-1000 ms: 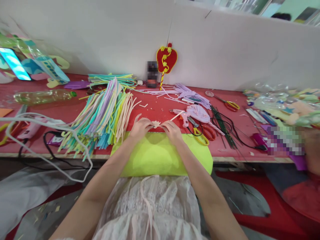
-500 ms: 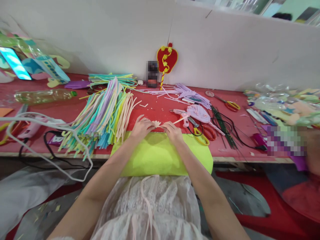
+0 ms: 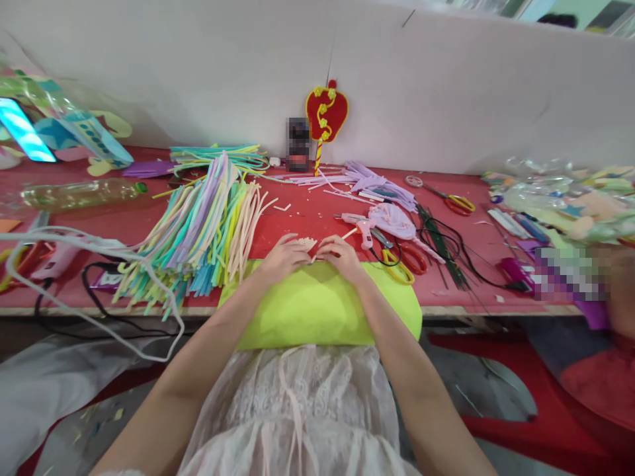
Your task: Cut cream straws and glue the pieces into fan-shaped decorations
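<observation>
Over the yellow-green sheet (image 3: 317, 307), my two hands nearly meet. In the closed fingers of my left hand (image 3: 284, 259) is a small cream piece with a ridged edge (image 3: 307, 243), looking like folded pipe cleaner. My right hand (image 3: 342, 255) is closed, its fingers curled around a thin cream pipe cleaner (image 3: 350, 233) whose end sticks out up and to the right. Fingers hide where the strip and the ridged piece come together. Just right of my right hand lies a pink glue gun (image 3: 366, 231).
Left stands a large bundle of coloured pipe cleaners (image 3: 198, 225). Scissors with yellow and red handles (image 3: 399, 264) and a lilac wrapped fan shape (image 3: 391, 219) lie to the right. A red fan (image 3: 327, 114) leans on the wall. A white cable frame (image 3: 178, 330) juts over the left edge.
My right fingers have curled in more, and less of the cream strip shows past them. The ridged piece has tilted between my hands. The view has shifted slightly.
</observation>
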The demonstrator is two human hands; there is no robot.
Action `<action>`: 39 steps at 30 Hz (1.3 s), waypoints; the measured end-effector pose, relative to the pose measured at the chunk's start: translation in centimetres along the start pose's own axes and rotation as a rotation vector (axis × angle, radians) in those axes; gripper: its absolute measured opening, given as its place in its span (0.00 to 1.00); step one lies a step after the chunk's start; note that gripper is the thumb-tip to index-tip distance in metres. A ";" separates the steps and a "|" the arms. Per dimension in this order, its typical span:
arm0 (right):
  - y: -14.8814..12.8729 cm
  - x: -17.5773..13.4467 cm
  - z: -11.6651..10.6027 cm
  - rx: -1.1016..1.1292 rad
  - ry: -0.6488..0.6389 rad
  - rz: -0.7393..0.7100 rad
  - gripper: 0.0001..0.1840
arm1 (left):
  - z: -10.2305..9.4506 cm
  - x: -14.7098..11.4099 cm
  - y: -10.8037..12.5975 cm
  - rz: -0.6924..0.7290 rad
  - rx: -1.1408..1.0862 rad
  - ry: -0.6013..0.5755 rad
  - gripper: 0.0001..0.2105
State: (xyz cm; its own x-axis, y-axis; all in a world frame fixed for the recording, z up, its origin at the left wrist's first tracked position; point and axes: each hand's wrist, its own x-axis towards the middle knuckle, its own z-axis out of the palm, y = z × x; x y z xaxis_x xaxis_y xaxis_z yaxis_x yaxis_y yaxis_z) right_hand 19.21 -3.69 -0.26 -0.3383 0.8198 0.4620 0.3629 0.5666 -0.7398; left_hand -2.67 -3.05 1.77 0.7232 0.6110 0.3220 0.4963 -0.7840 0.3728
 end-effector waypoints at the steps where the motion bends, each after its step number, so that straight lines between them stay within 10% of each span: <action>1: 0.0 0.0 0.0 -0.001 0.001 0.006 0.08 | 0.0 0.0 0.0 -0.013 0.005 -0.003 0.09; 39: 0.7 0.0 0.4 0.000 0.021 0.039 0.09 | 0.1 -0.3 -1.0 -0.071 -0.024 0.092 0.08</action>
State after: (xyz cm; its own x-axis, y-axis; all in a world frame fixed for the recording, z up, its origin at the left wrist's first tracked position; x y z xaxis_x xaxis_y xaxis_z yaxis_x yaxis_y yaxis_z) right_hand 19.17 -3.34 -1.00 -0.3055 0.8430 0.4428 0.3755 0.5340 -0.7575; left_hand -3.36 -2.47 1.21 0.6391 0.6732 0.3718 0.5322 -0.7362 0.4181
